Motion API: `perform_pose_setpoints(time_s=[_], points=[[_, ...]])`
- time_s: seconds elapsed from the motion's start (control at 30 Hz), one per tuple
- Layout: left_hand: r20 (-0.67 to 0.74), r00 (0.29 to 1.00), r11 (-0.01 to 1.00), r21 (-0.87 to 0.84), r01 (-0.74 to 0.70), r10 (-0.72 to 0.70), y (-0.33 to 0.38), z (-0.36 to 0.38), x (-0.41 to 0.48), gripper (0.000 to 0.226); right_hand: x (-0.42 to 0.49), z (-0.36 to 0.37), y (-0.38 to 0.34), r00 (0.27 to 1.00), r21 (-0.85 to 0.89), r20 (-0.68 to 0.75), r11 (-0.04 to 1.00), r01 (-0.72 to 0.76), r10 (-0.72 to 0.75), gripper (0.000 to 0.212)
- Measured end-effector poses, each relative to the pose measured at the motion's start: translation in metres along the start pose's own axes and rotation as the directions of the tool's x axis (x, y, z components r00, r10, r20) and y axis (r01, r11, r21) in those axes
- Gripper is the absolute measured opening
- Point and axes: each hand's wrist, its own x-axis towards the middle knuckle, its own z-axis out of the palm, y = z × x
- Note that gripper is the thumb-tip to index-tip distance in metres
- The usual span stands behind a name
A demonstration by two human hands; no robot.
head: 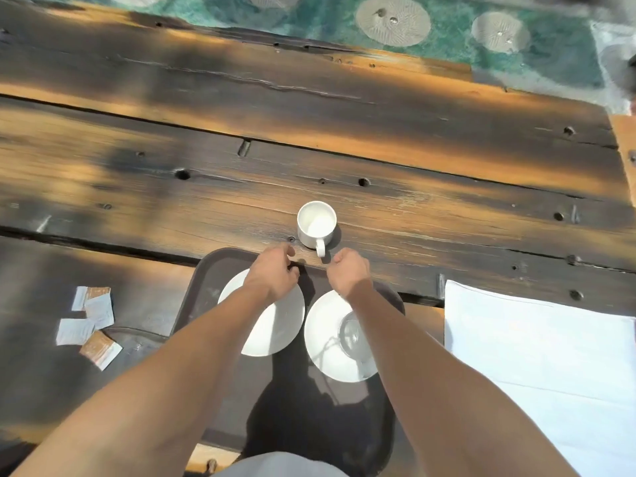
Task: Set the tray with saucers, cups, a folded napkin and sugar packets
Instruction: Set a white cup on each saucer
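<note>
A dark brown tray (213,270) lies at the near table edge with two white saucers on it, the left saucer (272,335) and the right saucer (327,342). A clear glass cup (351,339) seems to stand on the right saucer, partly hidden by my right forearm. Just beyond the tray a white cup (316,223) stands upright on the wood, handle towards me. My left hand (275,271) hovers over the tray's far rim, thumb and fingers apart, holding nothing. My right hand (347,273) is close to the cup handle, fingers curled in, empty.
Several sugar packets (90,321) lie loose on the table left of the tray. A white unfolded napkin (537,356) lies to the right. The wooden plank table (309,115) stretches ahead, with a green patterned floor (454,53) beyond it.
</note>
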Motion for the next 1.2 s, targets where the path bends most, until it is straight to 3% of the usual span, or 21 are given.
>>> perform_pose_setpoints(time_s=[0.3,0.43,0.6,0.73,0.93,1.2], points=[[-0.126,0.989,0.989,-0.140,0.058,-0.076,0.012,0.010,0.038,0.054,0.045,-0.006,0.008,0.997,0.105,-0.067,0.994,0.031,-0.024,0.044],[-0.134,0.988,0.981,-0.188,0.056,-0.082,0.013,0.010,0.053,0.065,0.060,-0.008,0.002,0.997,0.239,0.031,0.969,0.055,-0.064,0.064],[-0.078,0.994,0.952,-0.301,0.056,-0.083,0.016,0.009,0.064,0.084,0.080,-0.004,0.003,0.987,0.272,0.115,0.959,0.079,-0.114,0.096],[-0.046,0.998,0.938,-0.347,0.024,-0.042,0.016,0.012,0.069,0.101,0.088,0.006,0.004,0.976,0.405,0.137,0.908,0.103,-0.172,0.103],[-0.061,0.998,0.891,-0.455,-0.006,-0.024,0.016,0.015,0.070,0.089,0.087,0.014,-0.001,0.964,0.497,0.124,0.856,0.145,-0.235,0.100],[-0.061,0.998,0.866,-0.498,-0.039,0.010,0.011,0.005,0.052,0.085,0.063,0.007,-0.011,0.965,0.469,0.119,0.870,0.152,-0.233,0.107]])
